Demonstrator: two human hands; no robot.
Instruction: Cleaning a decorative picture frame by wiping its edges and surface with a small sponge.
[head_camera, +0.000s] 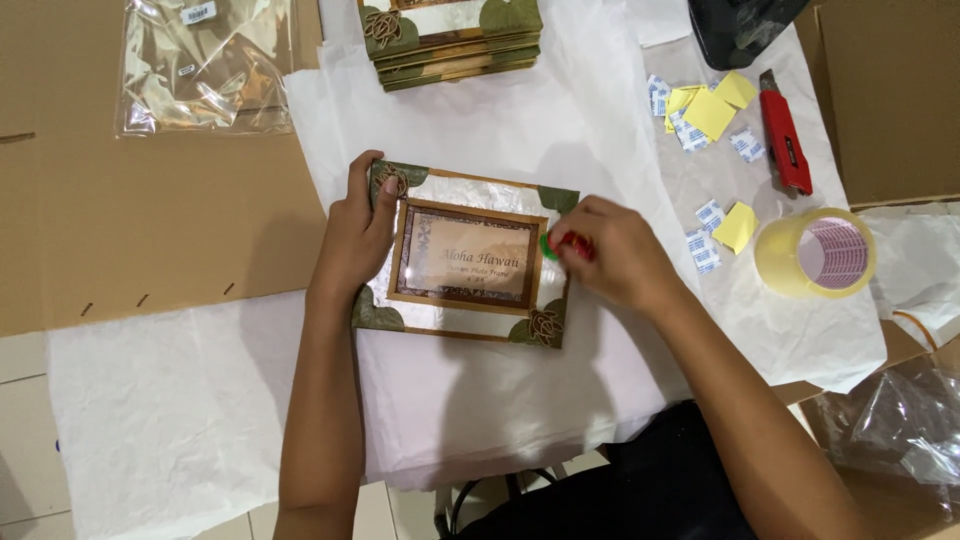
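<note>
Head view, looking down on a tabletop (150, 230) covered in flattened brown cardboard and sheets of white tissue paper (520, 130). In the middle, lying flat on the tissue, is a rectangular picture frame (465, 255) with a wooden border, pale panels and green leaf shapes at its corners. The person's left hand (355, 235) rests on the frame's left edge, fingers curled over the top left corner, gripping it. The right hand (610, 250) sits at the frame's right edge with its fingers pinched together around a small green and red object (560, 244); what this object is cannot be made out. Both forearms reach in from the bottom of the picture.

At the top centre, a stack of similar frames (450, 40) stands on the tissue, well apart from the hands. At the top left lies a clear plastic bag (205, 65) on the cardboard. To the right of the frame, small yellow paper squares (710, 112) and little white packets with blue print (707, 250) are scattered over the tissue. Near them lies a red utility knife (785, 140), and just below it a roll of clear packing tape (815, 253) lying on its side. A dark object (735, 30) sits at the top right edge, only partly seen. More crumpled clear plastic (900, 420) lies at the bottom right corner.
</note>
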